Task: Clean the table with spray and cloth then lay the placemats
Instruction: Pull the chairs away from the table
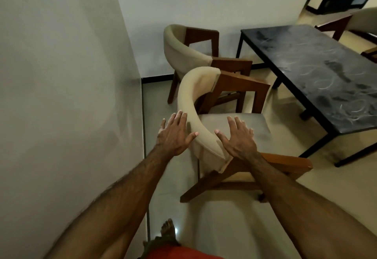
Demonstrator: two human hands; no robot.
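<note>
Both hands, left (173,134) and right (237,136), fingers spread, grip empty, over chair (189,99); dark table (318,71) smeared with swirls.

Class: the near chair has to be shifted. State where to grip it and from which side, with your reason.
Grip the near chair by its curved padded back rim, from behind, where both open hands, left hand and right hand, already hover; the rim's top edge faces the person.

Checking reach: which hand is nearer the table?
Right. The right hand is over the chair seat on the table side; the left hand is beyond the backrest.
</note>
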